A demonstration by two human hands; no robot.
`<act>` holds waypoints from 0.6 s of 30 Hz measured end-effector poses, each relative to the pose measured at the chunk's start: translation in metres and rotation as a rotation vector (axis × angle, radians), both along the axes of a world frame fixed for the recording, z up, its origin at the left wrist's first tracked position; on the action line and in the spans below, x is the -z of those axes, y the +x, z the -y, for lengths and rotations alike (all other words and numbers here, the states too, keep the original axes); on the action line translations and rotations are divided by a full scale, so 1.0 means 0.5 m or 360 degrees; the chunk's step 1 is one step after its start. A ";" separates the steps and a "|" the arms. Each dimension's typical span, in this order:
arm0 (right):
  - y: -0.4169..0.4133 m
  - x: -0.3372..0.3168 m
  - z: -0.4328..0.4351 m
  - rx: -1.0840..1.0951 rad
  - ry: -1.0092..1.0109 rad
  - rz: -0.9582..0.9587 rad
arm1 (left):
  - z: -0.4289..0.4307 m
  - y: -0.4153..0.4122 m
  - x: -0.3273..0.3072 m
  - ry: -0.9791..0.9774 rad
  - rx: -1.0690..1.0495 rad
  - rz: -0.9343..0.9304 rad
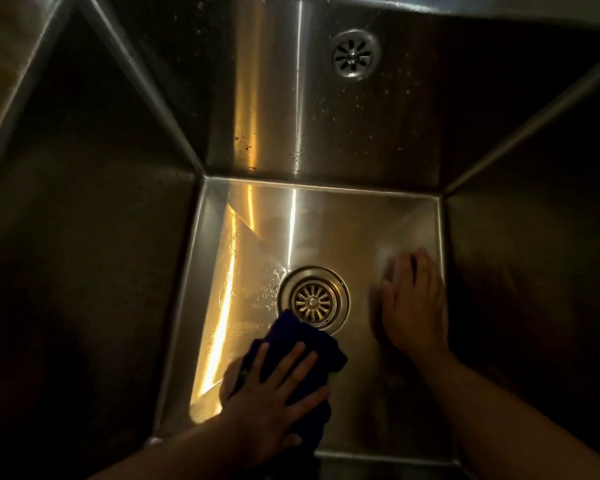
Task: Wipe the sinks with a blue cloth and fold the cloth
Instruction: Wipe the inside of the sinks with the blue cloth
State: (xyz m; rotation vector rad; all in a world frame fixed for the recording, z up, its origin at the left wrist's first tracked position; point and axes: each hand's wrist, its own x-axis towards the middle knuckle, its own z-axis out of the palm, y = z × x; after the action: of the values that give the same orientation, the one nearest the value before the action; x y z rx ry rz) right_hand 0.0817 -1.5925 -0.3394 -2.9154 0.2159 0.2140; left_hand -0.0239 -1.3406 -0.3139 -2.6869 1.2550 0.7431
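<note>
The left hand (274, 389), fingers straight, presses the blue cloth (291, 332) beside the drain (314, 299), the right hand (413, 306) resting flat and released on the sink (326, 230) floor.

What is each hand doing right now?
Left hand: open, fingers spread flat, pressing the blue cloth on the sink floor.
Right hand: open, flat on the sink floor, holding nothing.

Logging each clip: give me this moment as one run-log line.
step: sink floor wipe | left hand: pressing blue cloth flat beside drain | right hand: flat on floor, blurred, holding nothing
</note>
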 end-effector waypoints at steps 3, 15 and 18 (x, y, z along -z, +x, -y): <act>0.026 -0.028 -0.015 0.0016 0.0135 0.0178 | 0.105 -0.006 0.021 -0.0053 0.0050 -0.0045; 0.021 -0.001 0.049 0.0016 0.0081 0.0004 | 0.319 0.007 0.026 -0.0040 0.0125 0.0134; 0.002 0.024 0.060 -0.0161 -0.0079 -0.0350 | 0.225 0.022 0.016 -0.0168 0.0268 0.0014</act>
State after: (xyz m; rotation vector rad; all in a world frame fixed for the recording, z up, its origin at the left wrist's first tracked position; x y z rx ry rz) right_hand 0.0829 -1.6227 -0.3514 -2.9516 0.1092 0.5546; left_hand -0.0131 -1.4531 -0.3219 -2.6174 1.5361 0.6604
